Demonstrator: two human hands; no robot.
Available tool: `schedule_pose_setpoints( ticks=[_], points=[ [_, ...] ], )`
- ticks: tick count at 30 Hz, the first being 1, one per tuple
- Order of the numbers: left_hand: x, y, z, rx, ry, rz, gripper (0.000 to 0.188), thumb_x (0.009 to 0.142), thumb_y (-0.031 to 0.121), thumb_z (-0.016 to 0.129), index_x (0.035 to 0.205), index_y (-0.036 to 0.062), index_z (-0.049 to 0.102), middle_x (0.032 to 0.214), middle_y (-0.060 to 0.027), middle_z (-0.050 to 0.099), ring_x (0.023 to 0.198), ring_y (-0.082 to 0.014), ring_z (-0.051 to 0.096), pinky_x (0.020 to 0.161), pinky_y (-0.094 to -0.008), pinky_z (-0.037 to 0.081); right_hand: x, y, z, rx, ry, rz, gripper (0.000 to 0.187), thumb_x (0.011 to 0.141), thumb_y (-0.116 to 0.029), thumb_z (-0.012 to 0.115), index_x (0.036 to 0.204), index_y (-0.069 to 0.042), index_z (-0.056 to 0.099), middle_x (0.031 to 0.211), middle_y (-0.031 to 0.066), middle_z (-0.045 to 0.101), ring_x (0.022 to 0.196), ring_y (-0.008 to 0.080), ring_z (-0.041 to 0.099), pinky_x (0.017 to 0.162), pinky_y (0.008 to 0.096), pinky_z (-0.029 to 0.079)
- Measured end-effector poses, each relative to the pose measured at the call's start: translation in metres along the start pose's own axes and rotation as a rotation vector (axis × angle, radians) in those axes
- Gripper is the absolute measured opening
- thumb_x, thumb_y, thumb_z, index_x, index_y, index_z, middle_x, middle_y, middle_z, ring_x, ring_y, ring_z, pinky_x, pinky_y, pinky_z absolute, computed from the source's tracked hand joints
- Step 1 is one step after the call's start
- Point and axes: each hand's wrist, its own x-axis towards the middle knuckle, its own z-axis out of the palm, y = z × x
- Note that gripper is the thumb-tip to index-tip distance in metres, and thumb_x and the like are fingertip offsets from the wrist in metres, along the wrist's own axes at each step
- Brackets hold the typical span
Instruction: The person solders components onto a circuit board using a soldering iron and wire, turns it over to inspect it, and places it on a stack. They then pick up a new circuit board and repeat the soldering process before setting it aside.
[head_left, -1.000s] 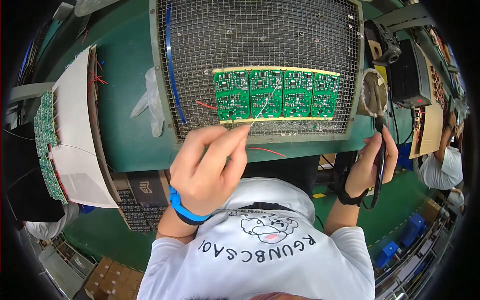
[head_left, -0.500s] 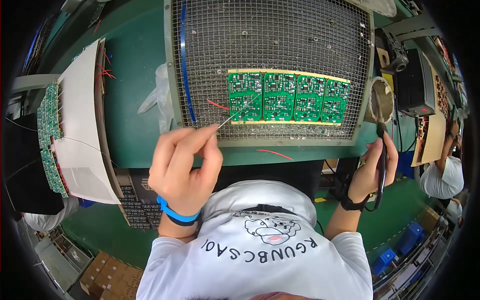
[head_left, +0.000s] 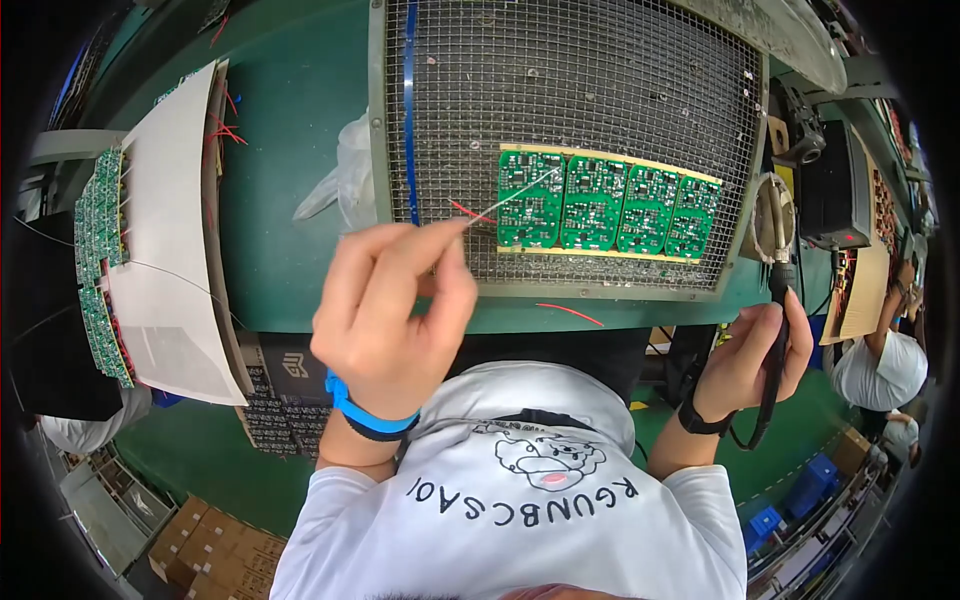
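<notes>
My left hand [head_left: 395,300] pinches a thin strand of solder wire [head_left: 520,187] between thumb and forefinger. The strand reaches over the leftmost green circuit board [head_left: 530,228] of a joined panel; whether it touches is unclear. The panel lies flat on a wire-mesh rack [head_left: 470,110], framed in grey metal. A red wire [head_left: 470,212] ends at the panel's left edge. In my right hand [head_left: 750,362] is a soldering iron [head_left: 776,345], gripped by its dark handle. The iron's front end is at a round tin [head_left: 772,225] right of the rack; its tip is hard to make out.
Another red wire [head_left: 570,313] lies on the green table before the rack. A clear plastic bag [head_left: 350,175] sits left of it. Further left, a white board [head_left: 175,240] stands beside more circuit boards [head_left: 100,215]. A black box [head_left: 838,190] is at right, near another person [head_left: 880,365].
The whole view has shifted, so the rack and panel appear farther right. My left hand has carried the solder wire slightly farther up over the leftmost board. The iron remains by the tin.
</notes>
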Motion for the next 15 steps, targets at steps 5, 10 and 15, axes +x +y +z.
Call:
schedule_pose_setpoints(
  ticks=[5, 10, 15],
  points=[
    [-0.001, -0.008, -0.007, 0.027, 0.021, -0.017, 0.023, 0.074, -0.008, 0.073, 0.094, 0.0042, 0.074, 0.085, -0.0051, 0.062, 0.057, -0.0095, 0.06, 0.051, -0.0227, 0.049, -0.001, -0.003, 0.004, 0.01, -0.02, -0.01, 0.021, 0.095, 0.0, 0.059, 0.115, 0.003, 0.061, 0.075, 0.0065, 0.064, 0.059, 0.0058, 0.051, 0.053, 0.0168, 0.038],
    [-0.005, -0.01, -0.01, 0.034, 0.033, -0.028, 0.023, 0.074, -0.009, 0.073, 0.094, 0.0039, 0.074, 0.085, -0.0051, 0.062, 0.056, -0.0084, 0.059, 0.05, -0.0221, 0.047, -0.002, -0.006, 0.007, 0.004, -0.049, -0.024, 0.021, 0.095, 0.0, 0.059, 0.115, 0.003, 0.061, 0.075, 0.0065, 0.064, 0.06, 0.0061, 0.052, 0.053, 0.0169, 0.038],
    [-0.01, -0.01, -0.015, 0.014, -0.002, -0.027, 0.024, 0.074, -0.009, 0.073, 0.094, 0.0039, 0.074, 0.085, -0.0052, 0.062, 0.056, -0.0078, 0.057, 0.049, -0.0218, 0.046, -0.003, -0.007, 0.006, 0.01, -0.067, -0.028, 0.021, 0.094, 0.0, 0.059, 0.115, 0.003, 0.061, 0.076, 0.0067, 0.065, 0.061, 0.0065, 0.052, 0.054, 0.0172, 0.039]
  ],
)
